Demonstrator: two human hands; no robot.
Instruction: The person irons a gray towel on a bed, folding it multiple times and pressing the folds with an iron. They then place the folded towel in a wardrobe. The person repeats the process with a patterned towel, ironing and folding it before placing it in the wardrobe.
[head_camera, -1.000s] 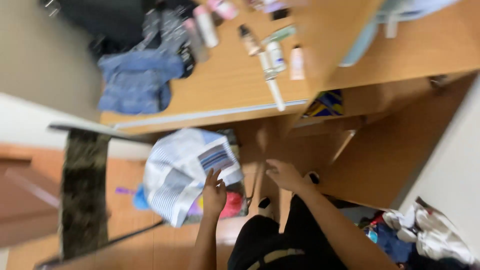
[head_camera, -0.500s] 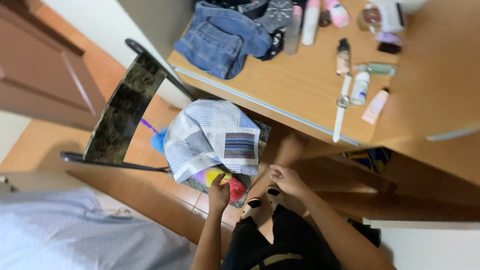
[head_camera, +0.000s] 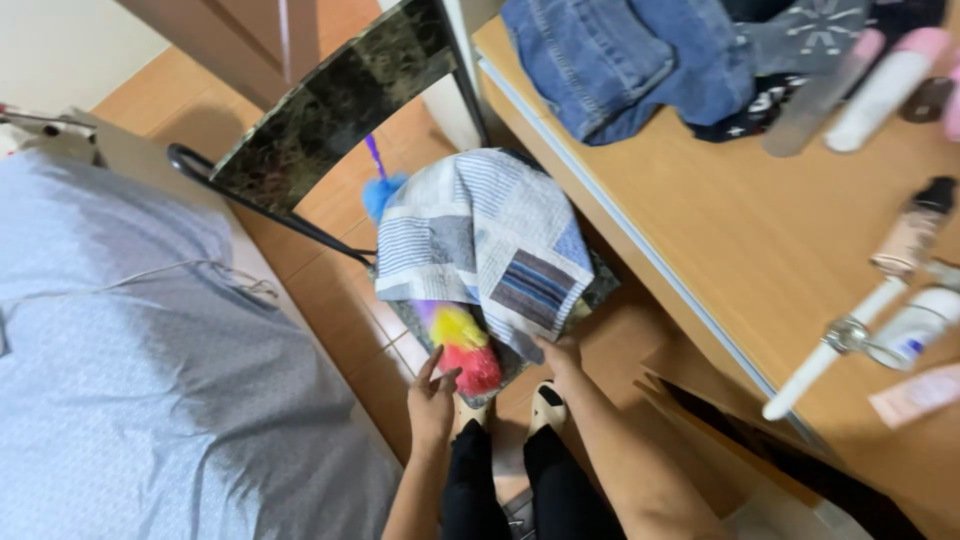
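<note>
A striped blue, white and grey patchwork cloth (head_camera: 490, 240) lies heaped on the seat of a chair with a dark marbled backrest (head_camera: 330, 105). A rainbow feather duster (head_camera: 462, 345) pokes out from under the cloth, its blue tip (head_camera: 383, 195) and purple handle showing at the far side. My left hand (head_camera: 432, 395) rests at the front of the seat, fingers apart, touching the duster's red end. My right hand (head_camera: 560, 358) sits at the cloth's lower edge, fingers tucked under it; its grip is hidden.
A wooden desk (head_camera: 750, 240) on the right carries folded jeans (head_camera: 620, 55), dark socks and several bottles and tubes (head_camera: 900, 270). A bed with a pale blue sheet (head_camera: 130, 360) fills the left. My feet in slippers (head_camera: 545, 405) stand on the orange tiled floor.
The view has swung so the chair is now close in front of me, with the bed on the left. Both hands stay at the front of the seat by cloth and duster.
</note>
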